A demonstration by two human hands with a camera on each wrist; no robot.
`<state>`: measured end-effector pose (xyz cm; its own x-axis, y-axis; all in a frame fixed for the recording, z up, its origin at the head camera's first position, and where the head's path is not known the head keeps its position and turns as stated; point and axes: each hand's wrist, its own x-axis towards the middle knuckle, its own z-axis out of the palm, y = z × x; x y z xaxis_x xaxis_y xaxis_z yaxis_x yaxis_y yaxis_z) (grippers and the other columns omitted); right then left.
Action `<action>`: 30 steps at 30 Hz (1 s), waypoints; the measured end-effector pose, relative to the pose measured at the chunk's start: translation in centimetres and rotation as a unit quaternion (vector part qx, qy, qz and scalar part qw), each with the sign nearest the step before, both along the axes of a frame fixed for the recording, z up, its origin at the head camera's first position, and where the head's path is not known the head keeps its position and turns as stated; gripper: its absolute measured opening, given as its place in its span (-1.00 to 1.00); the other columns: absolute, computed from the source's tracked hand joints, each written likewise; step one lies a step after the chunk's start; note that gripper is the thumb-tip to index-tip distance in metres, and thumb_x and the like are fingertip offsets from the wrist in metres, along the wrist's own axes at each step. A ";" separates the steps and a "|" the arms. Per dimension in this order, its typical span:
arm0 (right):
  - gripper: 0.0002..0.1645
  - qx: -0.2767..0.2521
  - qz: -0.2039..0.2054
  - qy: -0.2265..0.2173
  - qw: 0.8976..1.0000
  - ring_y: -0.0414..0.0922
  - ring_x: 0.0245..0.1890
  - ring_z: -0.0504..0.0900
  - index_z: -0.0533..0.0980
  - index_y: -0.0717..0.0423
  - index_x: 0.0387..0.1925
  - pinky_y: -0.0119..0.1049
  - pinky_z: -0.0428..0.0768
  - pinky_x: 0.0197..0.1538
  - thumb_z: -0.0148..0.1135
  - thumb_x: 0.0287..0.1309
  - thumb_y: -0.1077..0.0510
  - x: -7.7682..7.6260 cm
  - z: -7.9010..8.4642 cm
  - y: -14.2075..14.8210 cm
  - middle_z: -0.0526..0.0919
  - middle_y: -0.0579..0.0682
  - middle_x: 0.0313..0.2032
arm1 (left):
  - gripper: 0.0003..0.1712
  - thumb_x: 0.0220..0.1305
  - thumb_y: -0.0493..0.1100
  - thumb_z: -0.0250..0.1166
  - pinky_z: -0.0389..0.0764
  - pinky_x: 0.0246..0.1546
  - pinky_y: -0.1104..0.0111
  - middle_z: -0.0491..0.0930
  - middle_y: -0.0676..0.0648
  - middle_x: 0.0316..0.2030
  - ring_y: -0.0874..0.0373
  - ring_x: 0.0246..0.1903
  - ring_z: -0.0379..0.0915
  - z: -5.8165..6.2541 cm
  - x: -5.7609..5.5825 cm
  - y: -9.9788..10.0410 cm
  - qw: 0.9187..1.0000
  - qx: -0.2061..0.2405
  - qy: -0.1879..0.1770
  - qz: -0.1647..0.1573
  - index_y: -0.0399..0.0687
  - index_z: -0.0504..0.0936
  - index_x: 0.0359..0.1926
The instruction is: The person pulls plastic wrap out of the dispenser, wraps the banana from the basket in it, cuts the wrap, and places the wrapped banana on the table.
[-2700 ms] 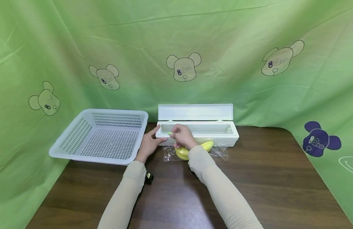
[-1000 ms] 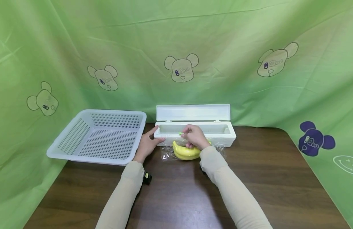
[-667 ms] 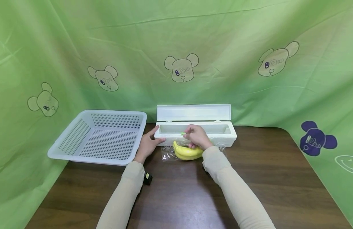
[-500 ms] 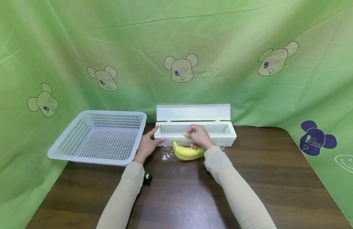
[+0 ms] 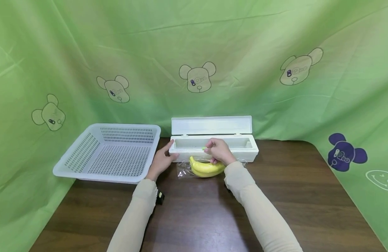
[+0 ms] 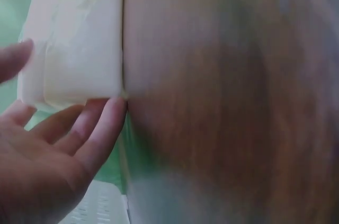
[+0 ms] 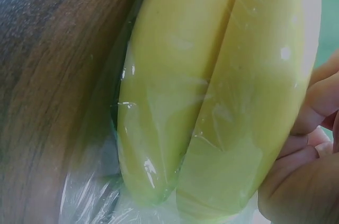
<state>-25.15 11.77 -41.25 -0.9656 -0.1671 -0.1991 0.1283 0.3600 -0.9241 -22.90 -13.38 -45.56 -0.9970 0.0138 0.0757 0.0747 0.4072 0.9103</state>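
A long white cling film box (image 5: 244, 154) stands at the back of the table with its lid (image 5: 212, 125) raised. My left hand (image 5: 161, 160) lies against its left end. In the left wrist view, fairly straight fingers (image 6: 106, 128) touch that end and the thumb stands apart. At the box's front rim, my right hand (image 5: 218, 150) pinches a small green slide cutter (image 5: 204, 148), mostly hidden by its fingers. Two yellow bananas (image 5: 204, 168) lie under that hand, before the box. Clear cling film (image 5: 184, 171) spreads around them and, in the right wrist view, covers the bananas (image 7: 212, 91).
A white perforated plastic basket (image 5: 118, 157) stands on the left, close beside my left hand. The brown wooden table (image 5: 194, 217) reaches toward me in front of the box. Behind everything hangs a green cloth (image 5: 149, 52) printed with bear heads.
Over the earlier frames my right hand has moved right along the box's front rim with the slide cutter, slowing lately. My left thumb has drawn back slightly toward the box's corner.
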 end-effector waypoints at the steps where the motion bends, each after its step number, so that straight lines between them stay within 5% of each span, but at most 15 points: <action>1: -0.85 0.000 0.000 -0.001 1.000 -0.18 -0.78 0.45 0.48 0.28 -0.17 -0.40 0.48 -0.69 0.28 0.25 0.38 0.0 0.0 0.0 0.52 0.27 -0.10 | -0.19 0.33 -0.15 0.37 0.60 0.01 0.13 0.33 -0.19 0.41 -0.11 0.20 0.48 0.0 0.1 0.0 1.000 0.002 -0.007 -0.002 0.01 0.24 0.53; 4: -0.84 -0.001 -0.001 -0.002 1.000 -0.18 -0.78 0.45 0.48 0.28 -0.18 -0.39 0.48 -0.69 0.29 0.25 0.38 0.0 -0.2 -0.1 0.53 0.27 -0.11 | -0.17 0.34 -0.01 0.36 0.57 0.03 0.07 0.32 -0.17 0.42 -0.12 0.20 0.46 0.1 0.3 0.1 1.000 -0.005 -0.018 0.002 0.05 0.24 0.54; 9: -0.84 -0.001 -0.001 -0.001 1.000 -0.17 -0.78 0.45 0.47 0.29 -0.17 -0.40 0.48 -0.69 0.28 0.25 0.39 0.0 -0.2 -0.1 0.53 0.31 -0.08 | -0.24 0.35 0.11 0.35 0.30 0.34 0.10 0.33 -0.07 0.42 -0.04 0.38 0.26 0.1 0.3 0.4 0.999 -0.013 -0.003 0.038 0.05 0.36 0.48; 18: -0.86 0.008 0.013 0.010 1.000 -0.17 -0.77 0.46 0.48 0.28 -0.18 -0.39 0.49 -0.68 0.26 0.26 0.39 0.0 0.1 -0.2 0.53 0.29 -0.04 | -0.34 0.36 0.02 0.37 0.49 0.18 0.09 0.37 -0.05 0.40 -0.05 0.33 0.34 0.0 0.4 0.4 0.998 0.021 0.003 0.066 0.07 0.45 0.42; 30: -0.87 0.011 0.014 0.001 1.000 -0.16 -0.77 0.48 0.49 0.27 -0.17 -0.38 0.51 -0.67 0.26 0.27 0.37 -0.1 0.1 0.5 0.51 0.32 0.04 | -0.34 0.38 0.02 0.35 0.60 -0.06 0.17 0.34 -0.06 0.42 0.00 0.24 0.44 0.1 0.2 0.7 0.998 0.032 -0.006 0.060 0.11 0.42 0.44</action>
<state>-25.27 12.23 -41.16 -0.9613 -0.1889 -0.2003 0.1154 0.3843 -0.9160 -22.66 -12.71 -45.45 -0.9921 -0.1104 0.0600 0.0173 0.3530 0.9354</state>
